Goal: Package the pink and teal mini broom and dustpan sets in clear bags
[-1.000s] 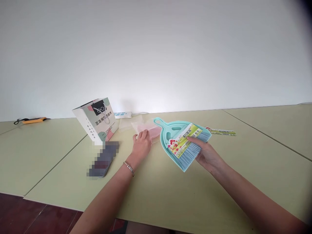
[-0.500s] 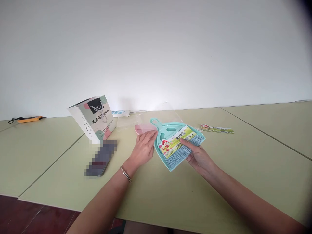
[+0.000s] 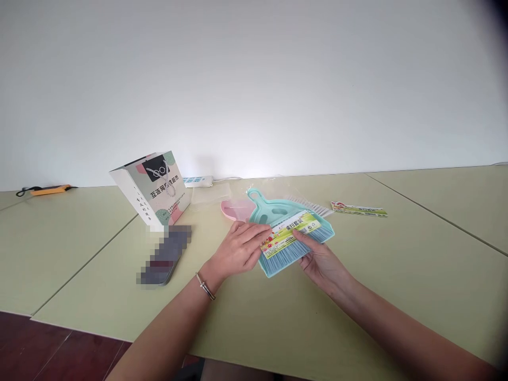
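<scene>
A turquoise dustpan is held tilted above the table, with a grey-blue-bristled brush nested inside it. A colourful printed card label wraps the top of the brush. My right hand grips the dustpan's front right part, thumb pressed on the label and fingers underneath. At the left side, my left hand is closed on the edge of the dustpan, its fingertips over the label's left end. A bracelet sits on my left wrist.
Behind the dustpan lie a pink dustpan, partly hidden, pale bristles and clear plastic wrapping. A loose card label is at right. To the left stand a paper bag, a blurred phone, a white power strip and an orange object.
My left hand has moved right and slightly down, from beside the dustpan's handle end onto the label's left end. The right hand keeps its grip. The view has shifted slightly.
</scene>
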Available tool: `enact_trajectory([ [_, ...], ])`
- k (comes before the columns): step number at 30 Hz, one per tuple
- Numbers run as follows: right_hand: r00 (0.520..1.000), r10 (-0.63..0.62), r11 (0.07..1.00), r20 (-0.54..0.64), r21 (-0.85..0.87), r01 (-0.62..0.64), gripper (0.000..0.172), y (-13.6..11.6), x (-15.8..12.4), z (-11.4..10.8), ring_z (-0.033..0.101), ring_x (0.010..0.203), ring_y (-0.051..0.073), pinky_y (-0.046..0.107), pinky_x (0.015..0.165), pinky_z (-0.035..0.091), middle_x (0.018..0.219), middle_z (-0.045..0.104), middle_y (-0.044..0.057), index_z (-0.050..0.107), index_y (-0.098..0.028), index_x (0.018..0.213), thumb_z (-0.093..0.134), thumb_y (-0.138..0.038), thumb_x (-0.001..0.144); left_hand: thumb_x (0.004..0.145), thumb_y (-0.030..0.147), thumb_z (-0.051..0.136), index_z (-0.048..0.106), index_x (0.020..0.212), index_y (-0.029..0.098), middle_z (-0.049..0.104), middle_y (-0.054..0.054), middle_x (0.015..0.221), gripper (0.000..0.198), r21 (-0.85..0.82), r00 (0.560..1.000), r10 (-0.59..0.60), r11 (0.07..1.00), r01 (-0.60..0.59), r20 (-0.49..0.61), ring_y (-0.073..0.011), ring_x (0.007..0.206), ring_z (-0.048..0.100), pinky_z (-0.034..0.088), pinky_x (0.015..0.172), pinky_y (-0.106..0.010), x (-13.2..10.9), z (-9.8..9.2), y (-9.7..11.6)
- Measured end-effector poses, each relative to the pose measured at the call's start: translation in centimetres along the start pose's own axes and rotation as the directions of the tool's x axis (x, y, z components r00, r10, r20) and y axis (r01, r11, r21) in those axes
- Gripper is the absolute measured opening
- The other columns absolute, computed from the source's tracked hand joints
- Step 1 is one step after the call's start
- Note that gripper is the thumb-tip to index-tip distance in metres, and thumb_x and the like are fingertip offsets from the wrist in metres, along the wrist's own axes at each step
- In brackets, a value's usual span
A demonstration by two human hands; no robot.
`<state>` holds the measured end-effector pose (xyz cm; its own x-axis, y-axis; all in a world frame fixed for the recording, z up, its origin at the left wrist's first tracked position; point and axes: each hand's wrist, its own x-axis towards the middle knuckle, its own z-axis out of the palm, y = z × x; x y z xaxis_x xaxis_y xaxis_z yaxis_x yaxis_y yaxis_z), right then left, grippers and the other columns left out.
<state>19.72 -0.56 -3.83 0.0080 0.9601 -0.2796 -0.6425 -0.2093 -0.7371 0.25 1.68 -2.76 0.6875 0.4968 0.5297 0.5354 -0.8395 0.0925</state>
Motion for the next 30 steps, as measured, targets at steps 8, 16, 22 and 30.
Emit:
enact_trajectory([
  [8, 1.0, -0.003, 0.996, 0.006, 0.09, 0.003, 0.036, 0.1, 0.3, -0.2, 0.067, 0.095, 0.016, 0.019, 0.072, 0.06, 0.103, 0.071, -0.001, 0.061, -0.026, 0.104, 0.071, -0.016, 0.071, 0.088, 0.021, 0.039, 0.048, 0.127, 0.026, 0.052, -0.009, 0.132, 0.041, -0.144, 0.924, -0.159, 0.983, 0.115, -0.347, -0.0234, 0.123, 0.046, 0.033, 0.1, -0.042, -0.2, 0.1, 0.9],
  [16, 0.999, -0.023, 0.996, 0.042, 0.082, 0.02, 0.04, 0.7, -0.3, 0.1, 0.067, 0.097, 0.017, 0.019, 0.07, 0.06, 0.105, 0.07, -0.001, 0.061, -0.026, 0.107, 0.073, -0.016, 0.07, 0.085, 0.056, 0.043, 0.043, 0.121, 0.023, 0.052, -0.011, 0.128, 0.05, -0.903, 0.469, -0.83, -0.09, 0.421, 0.301, -0.0255, 0.114, 0.054, 0.048, 0.088, -0.038, 1.3, 0.8, 1.0],
  [22, 0.998, -0.006, 0.998, 0.059, 0.063, 0.002, 0.044, 1.1, -0.6, 0.4, 0.067, 0.095, 0.018, 0.024, 0.073, 0.061, 0.104, 0.07, 0.0, 0.06, -0.025, 0.108, 0.073, -0.014, 0.067, 0.062, 0.029, 0.079, 0.041, 0.121, 0.023, 0.06, -0.007, 0.113, 0.07, -0.931, 0.635, -0.715, -0.063, 0.359, 0.293, -0.0231, 0.105, 0.059, 0.048, 0.089, -0.04, 1.4, 1.7, 2.5],
  [30, 0.992, 0.005, 0.997, -0.129, -0.071, -0.014, 0.019, 0.1, 0.9, -0.9, 0.069, 0.081, 0.019, 0.025, 0.06, 0.06, 0.093, 0.073, 0.001, 0.064, -0.025, 0.087, 0.072, -0.031, 0.071, 0.064, 0.026, 0.078, 0.045, 0.121, 0.023, 0.062, -0.005, 0.108, 0.066, -0.935, 0.713, -0.65, 0.012, 0.355, 0.262, -0.0254, 0.106, 0.059, 0.047, 0.089, -0.04, 1.0, 1.1, 1.3],
])
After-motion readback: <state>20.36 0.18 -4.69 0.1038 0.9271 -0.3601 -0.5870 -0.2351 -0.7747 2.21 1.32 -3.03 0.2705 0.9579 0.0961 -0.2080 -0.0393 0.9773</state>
